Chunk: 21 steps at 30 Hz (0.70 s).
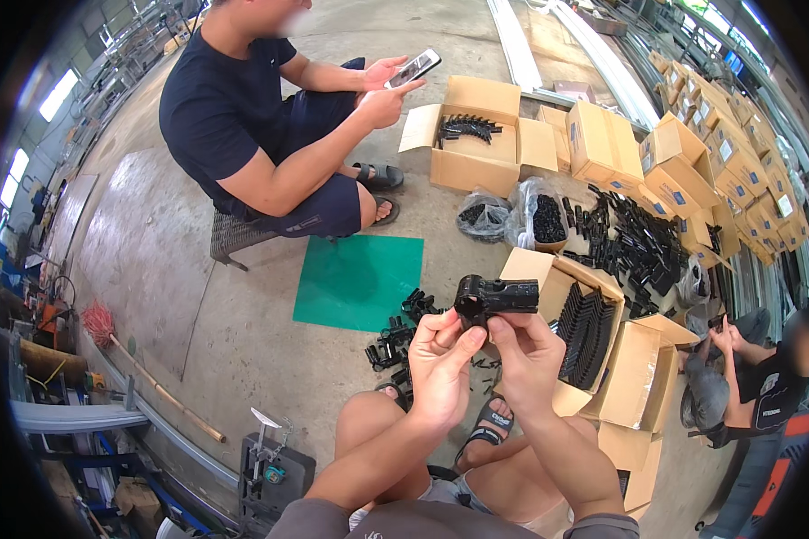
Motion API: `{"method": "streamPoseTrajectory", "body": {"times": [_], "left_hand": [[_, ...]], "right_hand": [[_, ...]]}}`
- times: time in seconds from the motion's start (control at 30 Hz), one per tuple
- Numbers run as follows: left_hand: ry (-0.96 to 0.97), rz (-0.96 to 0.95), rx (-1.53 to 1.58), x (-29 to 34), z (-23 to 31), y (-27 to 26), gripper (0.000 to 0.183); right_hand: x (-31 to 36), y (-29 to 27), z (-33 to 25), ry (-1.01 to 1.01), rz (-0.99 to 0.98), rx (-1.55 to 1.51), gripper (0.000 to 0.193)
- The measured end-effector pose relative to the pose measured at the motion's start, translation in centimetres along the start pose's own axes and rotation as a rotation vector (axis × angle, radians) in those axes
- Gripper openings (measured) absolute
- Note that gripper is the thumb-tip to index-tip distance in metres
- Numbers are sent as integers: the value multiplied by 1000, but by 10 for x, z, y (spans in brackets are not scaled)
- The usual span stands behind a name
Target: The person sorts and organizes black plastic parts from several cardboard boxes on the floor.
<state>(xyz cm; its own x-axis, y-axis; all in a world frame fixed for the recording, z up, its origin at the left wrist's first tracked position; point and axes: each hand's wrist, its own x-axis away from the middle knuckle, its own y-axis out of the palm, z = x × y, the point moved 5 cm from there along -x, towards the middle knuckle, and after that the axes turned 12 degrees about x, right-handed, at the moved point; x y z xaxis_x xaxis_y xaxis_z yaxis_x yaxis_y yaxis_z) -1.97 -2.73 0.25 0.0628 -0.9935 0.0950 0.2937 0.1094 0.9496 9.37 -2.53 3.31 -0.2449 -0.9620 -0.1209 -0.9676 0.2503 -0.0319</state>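
Note:
Between my two hands I hold up a black pipe fitting, a short tube joined to a round collar, with a stub pointing down. My left hand pinches it at the collar and stub with thumb and fingers. My right hand grips it from below on the tube side. Below it, black fittings lie in a loose pile on the concrete floor by my left knee. To the right, an open carton holds rows of similar black parts.
A person with a phone sits ahead left beside a green sheet. Another person is at the right. More black parts, plastic bags and an open box stand ahead; a broom lies left.

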Motion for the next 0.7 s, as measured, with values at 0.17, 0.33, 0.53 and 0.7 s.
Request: {"method": "streamPoseTrajectory", "body": {"times": [0.17, 0.33, 0.53, 0.7], "left_hand": [[10, -29, 1, 1, 4, -1, 28], [26, -45, -15, 1, 5, -1, 30], [13, -40, -22, -2, 3, -4, 30], [35, 19, -90, 2, 1, 1, 29]], "right_hand": [[1, 3, -1, -47, 12, 40, 10], [-3, 3, -11, -191, 36, 241, 13], [-7, 2, 0, -74, 25, 115, 13], [1, 10, 13, 78, 83, -187, 8]]}}
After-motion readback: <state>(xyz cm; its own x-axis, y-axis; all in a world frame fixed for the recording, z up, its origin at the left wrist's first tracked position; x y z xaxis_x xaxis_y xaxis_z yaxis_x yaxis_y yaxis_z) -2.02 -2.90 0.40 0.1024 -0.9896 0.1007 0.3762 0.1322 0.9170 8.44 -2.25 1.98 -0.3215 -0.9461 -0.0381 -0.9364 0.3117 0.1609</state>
